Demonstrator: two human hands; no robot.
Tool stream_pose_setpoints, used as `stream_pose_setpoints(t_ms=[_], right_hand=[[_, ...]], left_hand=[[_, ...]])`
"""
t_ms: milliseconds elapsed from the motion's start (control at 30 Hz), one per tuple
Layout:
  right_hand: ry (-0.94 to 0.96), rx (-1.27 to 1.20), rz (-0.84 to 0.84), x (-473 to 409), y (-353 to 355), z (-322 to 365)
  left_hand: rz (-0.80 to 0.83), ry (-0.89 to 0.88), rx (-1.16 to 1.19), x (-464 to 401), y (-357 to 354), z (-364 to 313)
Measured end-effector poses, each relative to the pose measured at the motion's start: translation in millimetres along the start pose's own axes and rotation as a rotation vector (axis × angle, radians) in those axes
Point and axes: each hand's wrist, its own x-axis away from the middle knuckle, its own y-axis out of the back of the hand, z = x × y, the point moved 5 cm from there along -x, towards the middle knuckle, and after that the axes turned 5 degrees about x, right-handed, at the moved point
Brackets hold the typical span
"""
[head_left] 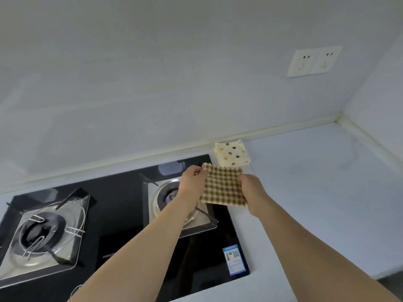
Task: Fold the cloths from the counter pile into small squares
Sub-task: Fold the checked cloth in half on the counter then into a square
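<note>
Nearest, on the front right corner of the black glass hob (122, 243), a blue-edged energy label (235, 259) carries a "CE" mark and a QR code; its smaller print is too blurred to read, as is the pale lettering along the hob's front. Above the right burner (172, 195), both hands hold a folded checked cloth (222, 185) in the air: the left hand (193, 184) pinches its left edge, the right hand (253, 194) grips its right edge. Just beyond, a folded polka-dot cloth (231, 154) lies on the pale surface (316, 171) against the wall. Higher up sits a double wall socket (314, 61).
</note>
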Motion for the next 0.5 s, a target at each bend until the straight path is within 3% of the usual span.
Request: stream_pose_setpoints(t_ms=[233,500], right_hand=[[0.073,0.036,-0.112,-95,90,42],[0.144,0.178,-0.13,-228,141,78]], left_hand=[[0.029,0.011,0.012,-60,-114,-18],[-0.073,0.042,-0.026,-156,-203,-43]])
